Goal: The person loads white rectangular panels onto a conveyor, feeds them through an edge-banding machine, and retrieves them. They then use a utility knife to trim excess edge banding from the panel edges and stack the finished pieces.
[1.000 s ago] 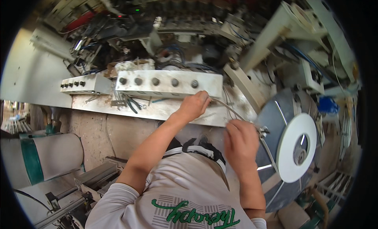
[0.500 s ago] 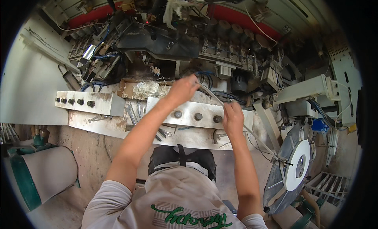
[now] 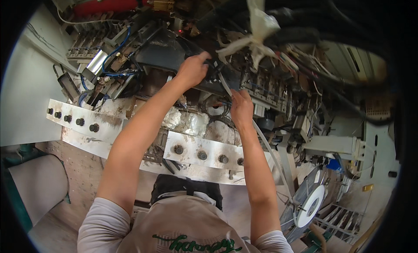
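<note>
A narrow pale strip [image 3: 264, 138] runs from a large reel [image 3: 314, 204] at the lower right up through my right hand [image 3: 241, 107]. My right fingers are closed round the strip, and a short length of it sticks out beyond them toward the machine. My left hand [image 3: 194, 71] reaches over a dark machine plate [image 3: 162, 52], just left of the strip's far end. Its fingertips are blurred, so I cannot see whether they hold anything. Dark machine parts surround the strip's end.
White panels with black knobs [image 3: 202, 155] lie along the near side. Clumps of whitish scrap [image 3: 191, 122] sit behind them. Hanging white plastic [image 3: 257, 28] and dark cables [image 3: 344, 85] cross the upper right. A covered roller [image 3: 38, 187] stands at the lower left.
Both hands have moved farther forward into the machine, carrying the strip along. My left hand has come away from the strip's end. The view has shifted, and hanging plastic and cables now loom larger.
</note>
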Tool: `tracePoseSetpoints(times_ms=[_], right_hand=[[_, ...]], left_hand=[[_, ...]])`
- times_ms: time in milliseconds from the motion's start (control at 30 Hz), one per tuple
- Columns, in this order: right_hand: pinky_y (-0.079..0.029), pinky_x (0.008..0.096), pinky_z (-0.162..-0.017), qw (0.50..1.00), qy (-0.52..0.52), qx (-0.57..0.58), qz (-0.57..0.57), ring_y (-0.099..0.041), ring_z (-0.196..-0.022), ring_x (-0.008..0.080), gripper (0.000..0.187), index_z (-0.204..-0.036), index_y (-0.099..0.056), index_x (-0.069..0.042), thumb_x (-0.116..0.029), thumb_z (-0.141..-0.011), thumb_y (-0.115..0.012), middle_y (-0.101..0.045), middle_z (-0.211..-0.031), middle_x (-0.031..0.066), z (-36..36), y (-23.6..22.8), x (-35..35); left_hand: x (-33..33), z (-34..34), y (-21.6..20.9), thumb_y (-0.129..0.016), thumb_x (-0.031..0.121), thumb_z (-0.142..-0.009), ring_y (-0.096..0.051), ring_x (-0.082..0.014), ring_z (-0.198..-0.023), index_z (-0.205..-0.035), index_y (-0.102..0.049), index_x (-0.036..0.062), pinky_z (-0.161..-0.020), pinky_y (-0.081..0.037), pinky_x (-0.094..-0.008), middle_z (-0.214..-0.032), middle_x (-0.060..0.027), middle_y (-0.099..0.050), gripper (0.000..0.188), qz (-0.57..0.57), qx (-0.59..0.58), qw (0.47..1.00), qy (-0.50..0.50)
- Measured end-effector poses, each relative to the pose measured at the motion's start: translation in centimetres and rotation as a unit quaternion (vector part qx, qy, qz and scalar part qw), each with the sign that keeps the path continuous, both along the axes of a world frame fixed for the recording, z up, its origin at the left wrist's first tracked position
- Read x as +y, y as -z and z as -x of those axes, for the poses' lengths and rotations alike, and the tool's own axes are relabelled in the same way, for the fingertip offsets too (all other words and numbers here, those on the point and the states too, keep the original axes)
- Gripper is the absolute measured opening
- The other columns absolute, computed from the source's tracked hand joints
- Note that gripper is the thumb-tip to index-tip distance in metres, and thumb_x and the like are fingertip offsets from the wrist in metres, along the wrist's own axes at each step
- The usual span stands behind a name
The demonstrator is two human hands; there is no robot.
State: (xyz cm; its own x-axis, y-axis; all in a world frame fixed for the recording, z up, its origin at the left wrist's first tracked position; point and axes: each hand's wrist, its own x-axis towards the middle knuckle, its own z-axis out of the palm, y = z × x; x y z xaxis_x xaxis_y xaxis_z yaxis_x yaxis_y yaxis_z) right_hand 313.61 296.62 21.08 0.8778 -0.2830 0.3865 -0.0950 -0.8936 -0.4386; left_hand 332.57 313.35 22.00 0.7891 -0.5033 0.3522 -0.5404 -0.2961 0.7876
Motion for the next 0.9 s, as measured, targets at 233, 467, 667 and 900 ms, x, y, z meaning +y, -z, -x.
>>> tracePoseSetpoints(times_ms=[233,467,667,900], right_hand=[[-0.049,0.0477,-0.081,0.996,-0.066,0.048,0.027,-0.059,-0.089,0.0385,0.022,-0.112,-0.073,-0.001,0.001,-0.094,-0.062,-0.061,-0.095,0.0157,-3.9,-0.7,-2.7],[-0.048,0.0472,-0.076,0.995,-0.024,0.079,0.052,-0.059,-0.086,0.0378,0.02,-0.106,-0.075,-0.003,0.001,-0.09,-0.066,-0.064,-0.094,0.0139,-5.0,-1.7,-2.1],[-0.047,0.0478,-0.096,0.99,-0.092,0.007,0.111,-0.061,-0.106,0.0386,0.019,-0.114,-0.072,-0.002,-0.01,-0.1,-0.062,-0.065,-0.114,0.0177,-7.4,-6.2,2.4],[-0.05,0.0462,-0.097,0.973,-0.134,0.129,0.138,-0.064,-0.111,0.0424,0.023,-0.109,-0.071,0.001,-0.019,-0.099,-0.065,-0.07,-0.115,0.0213,-13.2,-8.8,3.9]], left_hand=[[-2.6,-3.6,0.2,-0.059,0.01,-0.084,-0.069,-0.0456,-0.089,-0.095,-0.072,0.003,-0.079,-0.056,-0.054,-0.09,-0.024,-0.071,0.018,-0.188,-0.08,0.961,0.183],[-1.6,-3.4,0.9,-0.064,0.008,-0.081,-0.072,-0.042,-0.082,-0.091,-0.07,0.0007,-0.073,-0.059,-0.0503,-0.083,-0.0215,-0.071,0.014,-0.177,-0.111,0.959,0.191],[-1.2,-5.4,0.6,-0.066,0.011,-0.079,-0.074,-0.0378,-0.076,-0.087,-0.074,-0.0001,-0.066,-0.061,-0.0438,-0.086,-0.0238,-0.069,0.016,-0.229,-0.256,0.923,0.176],[-0.1,-7.7,0.1,-0.065,0.012,-0.078,-0.072,-0.0303,-0.087,-0.085,-0.077,-0.0003,-0.064,-0.061,-0.0343,-0.088,-0.0225,-0.072,0.019,-0.331,-0.384,0.855,0.108]])
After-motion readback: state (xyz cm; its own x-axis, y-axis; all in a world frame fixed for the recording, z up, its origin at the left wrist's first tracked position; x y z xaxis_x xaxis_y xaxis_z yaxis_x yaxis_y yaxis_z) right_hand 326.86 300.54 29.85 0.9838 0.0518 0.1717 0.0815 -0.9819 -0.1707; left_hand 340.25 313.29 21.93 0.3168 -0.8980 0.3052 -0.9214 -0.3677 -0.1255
